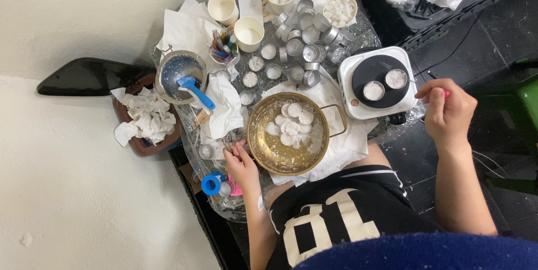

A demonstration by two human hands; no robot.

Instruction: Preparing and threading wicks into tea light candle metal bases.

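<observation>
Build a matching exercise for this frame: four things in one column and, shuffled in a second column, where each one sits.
Things
1. gold metal pan holding white wax discs
2. two small round tins of white wax
3. blue-handled spatula
4. crumpled white paper towels

Places
A. in the brown tray at the far left
B. on the black plate of the white electric hot plate
C. resting in the silver metal pot
D. on white paper in the middle, with the left hand at its rim

Pairs: 1-D, 2-B, 3-C, 4-A
</observation>
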